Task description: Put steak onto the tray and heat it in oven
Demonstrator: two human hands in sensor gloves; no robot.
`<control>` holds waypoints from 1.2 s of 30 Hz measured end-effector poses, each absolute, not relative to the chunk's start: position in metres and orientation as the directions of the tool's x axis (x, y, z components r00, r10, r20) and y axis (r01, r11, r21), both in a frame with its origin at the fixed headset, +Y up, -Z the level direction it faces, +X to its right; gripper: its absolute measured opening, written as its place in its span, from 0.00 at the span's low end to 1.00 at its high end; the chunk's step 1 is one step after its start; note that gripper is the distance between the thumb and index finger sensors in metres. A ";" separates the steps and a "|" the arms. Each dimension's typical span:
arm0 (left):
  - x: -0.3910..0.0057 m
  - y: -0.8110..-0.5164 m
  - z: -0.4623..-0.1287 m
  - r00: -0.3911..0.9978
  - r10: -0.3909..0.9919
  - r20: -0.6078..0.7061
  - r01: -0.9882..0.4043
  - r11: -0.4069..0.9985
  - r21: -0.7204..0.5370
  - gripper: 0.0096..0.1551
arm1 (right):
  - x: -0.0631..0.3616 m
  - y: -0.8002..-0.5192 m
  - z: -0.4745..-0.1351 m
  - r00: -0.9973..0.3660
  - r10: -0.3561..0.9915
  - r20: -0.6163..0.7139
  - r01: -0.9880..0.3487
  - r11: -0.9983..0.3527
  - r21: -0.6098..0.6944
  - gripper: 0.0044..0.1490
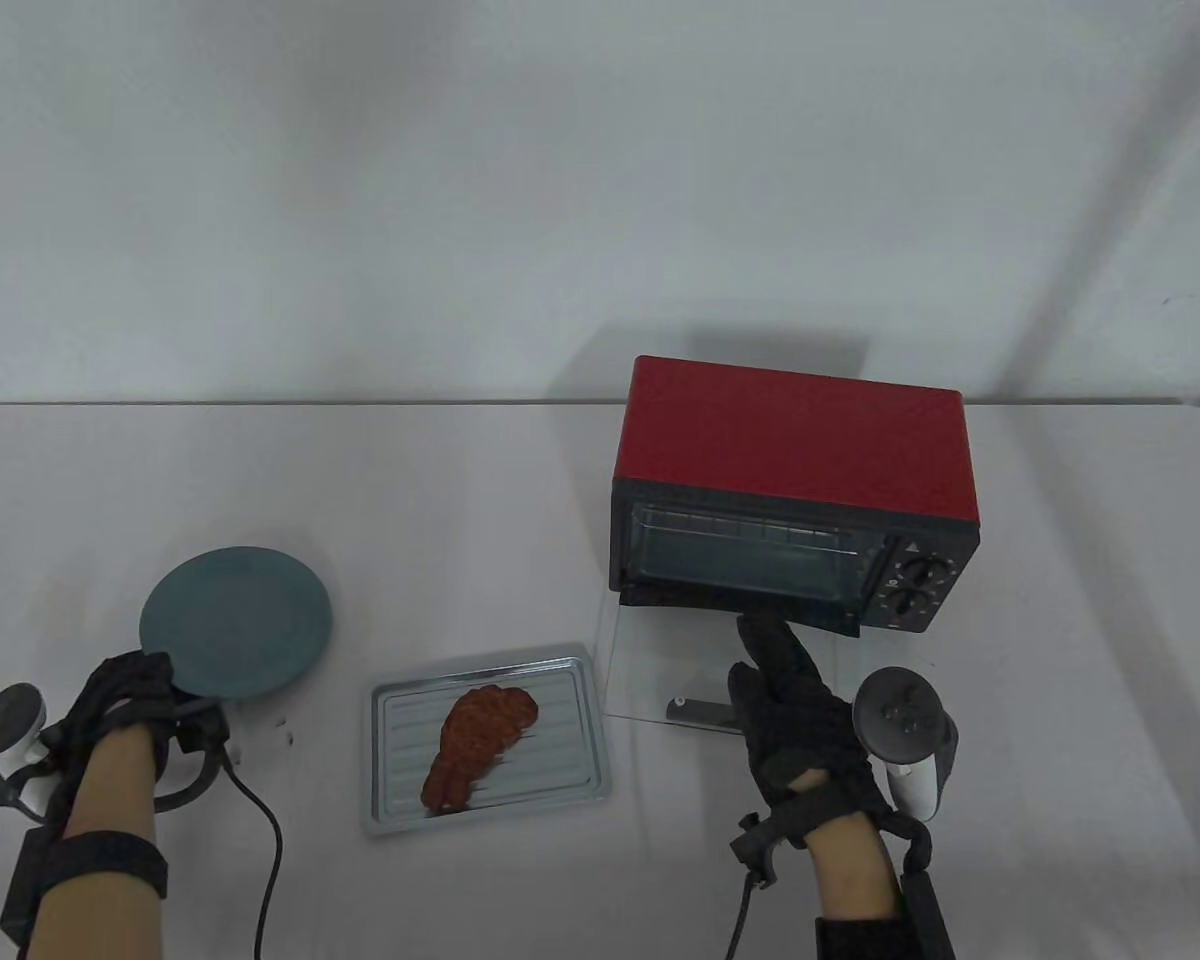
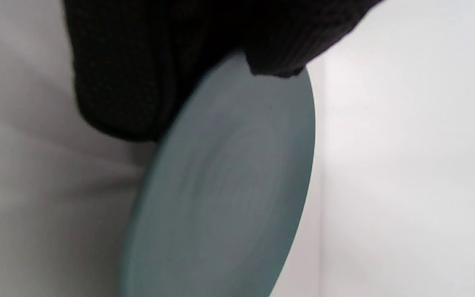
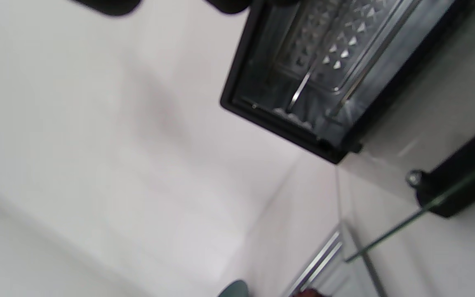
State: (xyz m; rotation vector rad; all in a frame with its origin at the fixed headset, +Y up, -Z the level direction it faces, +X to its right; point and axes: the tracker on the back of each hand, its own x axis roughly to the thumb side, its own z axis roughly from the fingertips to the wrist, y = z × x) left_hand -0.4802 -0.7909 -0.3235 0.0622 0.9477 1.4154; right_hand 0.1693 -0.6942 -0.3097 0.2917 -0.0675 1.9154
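Observation:
The brown steak lies on the metal tray in the middle front of the table. To the right stands the red oven, its glass door folded down flat and its cavity showing a wire rack. My right hand hovers over the door near its black handle, fingers straight and pointing at the oven, holding nothing. My left hand grips the near-left rim of a teal plate; in the left wrist view the gloved fingers clasp the plate at its edge.
The oven's two dials sit at its front right. A black cable trails from my left wrist toward the front edge. The white table reaches a white wall behind. The tray's edge lies just left of the open door.

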 end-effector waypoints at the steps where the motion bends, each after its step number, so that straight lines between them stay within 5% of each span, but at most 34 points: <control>1: -0.481 -0.791 -0.323 -0.114 0.834 -0.540 -0.810 0.236 0.536 0.29 | 0.169 -0.694 -0.310 -0.328 0.915 0.234 -0.929 -0.357 0.094 0.47; 14: -0.475 -0.759 -0.312 0.148 0.747 -0.648 -0.838 0.443 0.318 0.36 | 0.169 -0.694 -0.310 -0.313 0.920 0.238 -0.934 -0.343 0.099 0.47; 20: -0.424 -0.696 -0.303 0.434 0.878 -0.201 -0.808 0.478 0.345 0.42 | 0.164 -0.696 -0.311 -0.297 0.926 0.231 -0.935 -0.331 0.126 0.47; 26: -0.349 -0.667 -0.284 0.458 0.876 0.150 -0.877 0.418 0.236 0.48 | 0.142 -0.697 -0.310 -0.264 0.945 0.193 -0.931 -0.302 0.206 0.46; 31: -0.322 -0.680 -0.279 0.561 0.798 0.220 -0.825 0.560 0.076 0.52 | 0.103 -0.708 -0.314 -0.407 0.910 0.081 -0.847 -0.409 0.341 0.43; 36: -0.321 -0.682 -0.275 0.630 0.734 0.252 -0.769 0.634 0.076 0.53 | 0.072 -0.736 -0.316 -0.638 0.767 -0.068 -0.692 -0.532 0.487 0.41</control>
